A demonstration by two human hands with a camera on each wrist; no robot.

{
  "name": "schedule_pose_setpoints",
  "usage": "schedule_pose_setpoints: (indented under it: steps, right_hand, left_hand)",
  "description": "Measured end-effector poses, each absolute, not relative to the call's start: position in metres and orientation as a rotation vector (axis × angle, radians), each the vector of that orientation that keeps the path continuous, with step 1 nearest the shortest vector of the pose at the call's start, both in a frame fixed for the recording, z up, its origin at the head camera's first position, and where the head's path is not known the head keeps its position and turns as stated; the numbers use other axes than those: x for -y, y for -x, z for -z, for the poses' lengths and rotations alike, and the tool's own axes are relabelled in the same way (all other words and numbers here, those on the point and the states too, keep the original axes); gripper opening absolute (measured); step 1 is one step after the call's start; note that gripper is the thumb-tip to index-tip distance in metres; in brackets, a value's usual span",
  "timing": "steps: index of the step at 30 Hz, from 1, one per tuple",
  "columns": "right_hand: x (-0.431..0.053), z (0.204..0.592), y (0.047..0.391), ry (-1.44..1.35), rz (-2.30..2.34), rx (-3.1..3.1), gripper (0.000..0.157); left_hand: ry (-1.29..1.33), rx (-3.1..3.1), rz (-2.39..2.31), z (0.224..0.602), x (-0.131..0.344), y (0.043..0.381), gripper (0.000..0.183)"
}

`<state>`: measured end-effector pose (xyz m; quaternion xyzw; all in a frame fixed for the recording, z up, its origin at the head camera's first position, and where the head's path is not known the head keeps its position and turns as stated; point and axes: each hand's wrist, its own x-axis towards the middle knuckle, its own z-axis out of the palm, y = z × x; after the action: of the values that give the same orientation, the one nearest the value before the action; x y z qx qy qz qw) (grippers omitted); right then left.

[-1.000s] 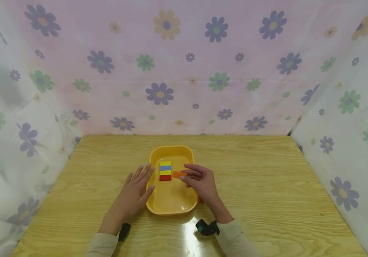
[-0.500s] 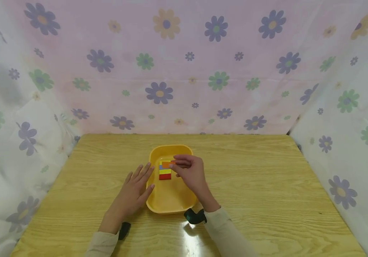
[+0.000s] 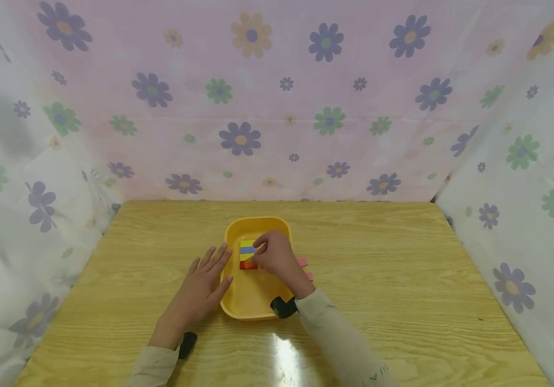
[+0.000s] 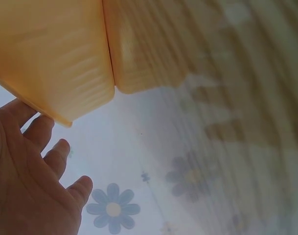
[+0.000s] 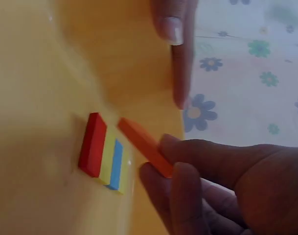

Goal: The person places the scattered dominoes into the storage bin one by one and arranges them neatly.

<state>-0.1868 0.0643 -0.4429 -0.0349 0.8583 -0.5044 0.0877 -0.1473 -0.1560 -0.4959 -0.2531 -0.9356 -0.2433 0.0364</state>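
My right hand (image 3: 279, 257) is over a yellow plastic tub (image 3: 257, 303), pinching a thin orange block (image 5: 145, 146) between thumb and fingertips. Just apart from that block, a row of small blocks stands on the tub's floor: a red block (image 5: 93, 146), a yellow block (image 5: 107, 154), a blue block (image 5: 115, 165) and another yellow block (image 5: 123, 171). In the head view the orange block partly covers the red one. At the tub's left rim rests my left hand (image 3: 198, 290), fingers spread; the left wrist view shows its fingertips at the rim.
Two pink pieces (image 3: 302, 262) lie on the wooden table (image 3: 378, 269) just right of the tub, partly hidden by the right arm. Flower-patterned cloth (image 3: 277, 107) closes off the back and both sides.
My right hand has carried the orange block leftward over the row's far end, then back toward the red end. Pink pieces have come into view beside the tub. The left hand stays put.
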Motion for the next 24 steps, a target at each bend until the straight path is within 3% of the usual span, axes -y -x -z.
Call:
schedule_pose_setpoints:
  steps: [6,12,16,24]
  right_hand:
    - [-0.057,0.448,0.194,0.062,1.173,-2.626,0.041]
    - [-0.056,0.456,0.199,0.032,1.074,-2.642,0.03]
    - [-0.055,0.464,0.203,0.031,1.023,-2.661,0.05]
    - [-0.052,0.472,0.205,0.034,1.006,-2.668,0.042]
  left_hand:
    - [0.777,2.887,0.741,0.495,0.155,0.148,0.062]
    - [0.778,2.888,0.751,0.495,0.156,0.147,0.063]
    - [0.786,2.879,0.763,0.494,0.156,0.146,0.063]
    - [0.783,2.881,0.768,0.495,0.157,0.146,0.062]
